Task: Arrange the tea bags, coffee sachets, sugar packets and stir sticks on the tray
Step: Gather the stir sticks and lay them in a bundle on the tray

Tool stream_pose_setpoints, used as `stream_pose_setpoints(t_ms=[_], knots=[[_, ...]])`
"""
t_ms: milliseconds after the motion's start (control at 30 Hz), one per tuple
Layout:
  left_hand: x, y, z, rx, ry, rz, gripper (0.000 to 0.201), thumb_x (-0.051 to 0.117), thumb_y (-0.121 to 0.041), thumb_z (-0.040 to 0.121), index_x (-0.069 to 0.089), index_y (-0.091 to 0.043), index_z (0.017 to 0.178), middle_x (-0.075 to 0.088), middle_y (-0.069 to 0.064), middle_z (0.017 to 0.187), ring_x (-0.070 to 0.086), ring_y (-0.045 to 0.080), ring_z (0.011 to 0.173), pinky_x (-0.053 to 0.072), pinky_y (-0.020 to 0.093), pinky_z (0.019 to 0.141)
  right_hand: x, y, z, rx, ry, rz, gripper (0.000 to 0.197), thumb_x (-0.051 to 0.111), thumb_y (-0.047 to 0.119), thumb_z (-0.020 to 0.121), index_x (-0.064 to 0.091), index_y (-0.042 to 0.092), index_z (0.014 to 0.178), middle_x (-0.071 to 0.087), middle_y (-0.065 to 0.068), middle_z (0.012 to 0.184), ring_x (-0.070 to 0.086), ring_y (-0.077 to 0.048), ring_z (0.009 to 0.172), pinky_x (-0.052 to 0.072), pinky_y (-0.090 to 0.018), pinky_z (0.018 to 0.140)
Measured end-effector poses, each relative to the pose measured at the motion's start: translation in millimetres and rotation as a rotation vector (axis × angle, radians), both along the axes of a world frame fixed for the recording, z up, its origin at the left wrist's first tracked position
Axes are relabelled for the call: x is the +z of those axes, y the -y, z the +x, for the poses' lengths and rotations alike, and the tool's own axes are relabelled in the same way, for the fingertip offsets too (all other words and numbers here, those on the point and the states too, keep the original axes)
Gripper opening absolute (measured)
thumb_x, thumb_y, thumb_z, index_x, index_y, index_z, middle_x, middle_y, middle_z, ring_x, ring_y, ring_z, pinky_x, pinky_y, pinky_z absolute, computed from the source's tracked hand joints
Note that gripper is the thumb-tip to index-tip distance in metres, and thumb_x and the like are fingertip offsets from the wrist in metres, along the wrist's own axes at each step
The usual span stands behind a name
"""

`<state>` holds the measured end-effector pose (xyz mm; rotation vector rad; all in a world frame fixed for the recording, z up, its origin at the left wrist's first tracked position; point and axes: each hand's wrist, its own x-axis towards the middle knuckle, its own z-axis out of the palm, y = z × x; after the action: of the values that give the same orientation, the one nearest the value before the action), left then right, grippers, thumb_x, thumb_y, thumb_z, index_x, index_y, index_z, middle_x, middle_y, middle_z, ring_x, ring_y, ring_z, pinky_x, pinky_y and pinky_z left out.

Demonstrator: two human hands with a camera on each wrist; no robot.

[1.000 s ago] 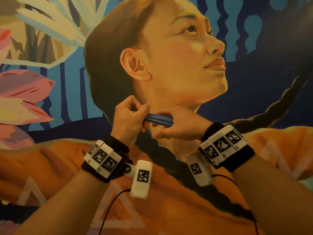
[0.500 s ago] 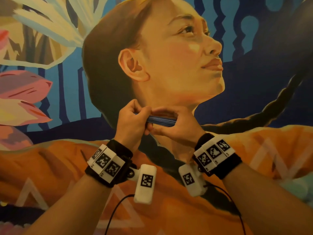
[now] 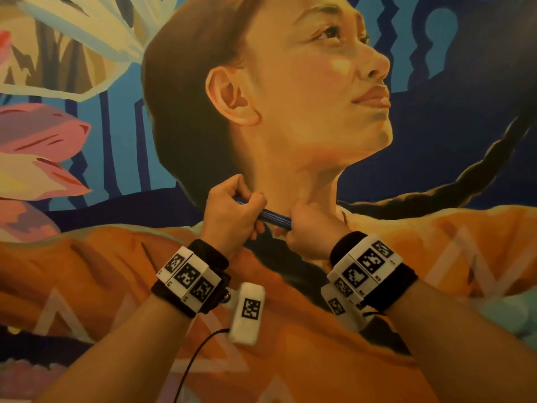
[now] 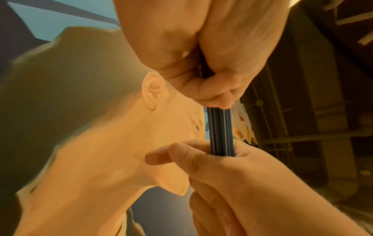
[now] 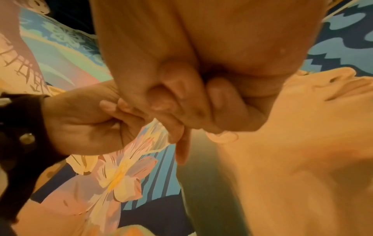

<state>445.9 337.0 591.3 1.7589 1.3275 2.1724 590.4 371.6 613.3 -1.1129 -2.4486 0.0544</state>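
Between the two raised hands ran a bundle of blue stir sticks (image 3: 274,217), held level in the air. Her left hand (image 3: 232,212) was clenched around the left end, and her right hand (image 3: 309,228) gripped the right end, fingers curled over it. Black wrist straps (image 3: 383,279) with white marker blocks sat behind both hands. Beyond them rose a painted mural (image 3: 87,141), well apart.
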Motion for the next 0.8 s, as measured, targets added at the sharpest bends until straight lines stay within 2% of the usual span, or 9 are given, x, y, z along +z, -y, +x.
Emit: stream_pose_setpoints(t_ms=[67, 167, 233, 300, 400, 533, 633, 700, 800], knots=[[-13.1, -1.3, -2.7, -0.045, 0.114, -0.008, 0.016, 0.065, -0.011, 0.094, 0.053, -0.002, 0.087, 0.060, 0.011, 0.056, 0.056, 0.017, 0.041, 0.043, 0.025, 0.038, -8.8, 3.7, -4.2, -0.019, -0.012, 0.019, 0.012, 0.047, 0.017, 0.099, 0.054, 0.009, 0.105, 0.052, -0.004, 0.091, 0.040, -0.012, 0.068, 0.029, -0.023, 0.053], [-39.0, -3.4, -3.5, -0.284, 0.414, -0.082, 0.024, 0.067, -0.029, 0.091, 0.055, -0.008, 0.097, 0.064, 0.001, 0.067, 0.057, 0.012, 0.050, 0.045, 0.021, 0.044, -28.1, 4.0, -11.6, -0.049, -0.025, 0.040, 0.016, 0.048, 0.013, 0.097, 0.059, 0.011, 0.108, 0.061, -0.011, 0.102, 0.049, -0.020, 0.082, 0.036, -0.027, 0.067], [-61.3, -7.5, -2.4, -0.432, 0.531, -0.162, 0.035, 0.065, -0.035, 0.082, 0.058, -0.009, 0.105, 0.066, 0.000, 0.077, 0.062, 0.010, 0.063, 0.049, 0.020, 0.053, -45.3, -1.9, -19.0, -0.073, -0.067, -0.007, 0.024, 0.050, 0.016, 0.096, 0.058, 0.015, 0.118, 0.062, -0.009, 0.110, 0.055, -0.022, 0.093, 0.042, -0.030, 0.075], [-87.6, -13.2, -1.4, -0.520, 0.591, -0.212, 0.038, 0.062, -0.029, 0.084, 0.061, -0.005, 0.114, 0.071, 0.005, 0.092, 0.070, 0.012, 0.081, 0.055, 0.020, 0.067, -68.0, -12.1, -30.6, -0.078, -0.095, -0.051, 0.037, 0.052, 0.021, 0.093, 0.053, 0.023, 0.130, 0.063, -0.008, 0.115, 0.059, -0.027, 0.105, 0.049, -0.037, 0.086], [-125.6, -19.2, -1.0, -0.576, 0.725, -0.200, 0.021, 0.051, -0.012, 0.099, 0.060, -0.006, 0.117, 0.074, 0.010, 0.100, 0.070, 0.018, 0.098, 0.057, 0.026, 0.085, -106.1, -23.0, -47.0, -0.118, -0.061, -0.115, 0.057, 0.053, 0.026, 0.093, 0.033, 0.027, 0.146, 0.061, -0.010, 0.124, 0.059, -0.032, 0.114, 0.048, -0.043, 0.092], [-174.7, -25.1, -2.6, -0.466, 0.888, -0.267, 0.013, 0.045, -0.006, 0.103, 0.058, -0.009, 0.106, 0.072, 0.007, 0.092, 0.068, 0.019, 0.090, 0.055, 0.028, 0.082, -165.4, -30.9, -62.5, -0.120, -0.063, -0.190, 0.050, 0.057, 0.020, 0.092, 0.034, 0.026, 0.136, 0.063, -0.005, 0.104, 0.064, -0.027, 0.094, 0.050, -0.037, 0.071], [-215.7, -27.4, -6.0, -0.345, 0.967, -0.416, 0.011, 0.045, -0.008, 0.104, 0.056, -0.011, 0.103, 0.066, 0.005, 0.086, 0.066, 0.016, 0.079, 0.053, 0.027, 0.070, -217.0, -30.9, -70.4, -0.109, -0.032, -0.260, 0.045, 0.059, 0.019, 0.091, 0.035, 0.025, 0.129, 0.063, -0.002, 0.092, 0.064, -0.025, 0.080, 0.055, -0.040, 0.069], [-246.3, -27.2, -10.3, -0.253, 0.965, -0.537, 0.012, 0.045, -0.009, 0.105, 0.055, -0.012, 0.100, 0.064, 0.003, 0.083, 0.063, 0.015, 0.074, 0.050, 0.027, 0.065, -255.0, -29.0, -71.8, -0.086, 0.016, -0.358, 0.046, 0.059, 0.020, 0.090, 0.034, 0.026, 0.128, 0.063, -0.003, 0.093, 0.064, -0.026, 0.080, 0.055, -0.040, 0.069], [-296.9, -20.9, -20.1, -0.171, 0.892, -0.734, 0.013, 0.044, -0.008, 0.105, 0.055, -0.008, 0.099, 0.061, 0.006, 0.084, 0.061, 0.020, 0.075, 0.052, 0.034, 0.069, -314.9, -24.4, -69.9, -0.031, 0.101, -0.525, 0.060, 0.067, 0.029, 0.087, 0.031, 0.032, 0.135, 0.063, -0.003, 0.111, 0.064, -0.029, 0.091, 0.056, -0.040, 0.075]])
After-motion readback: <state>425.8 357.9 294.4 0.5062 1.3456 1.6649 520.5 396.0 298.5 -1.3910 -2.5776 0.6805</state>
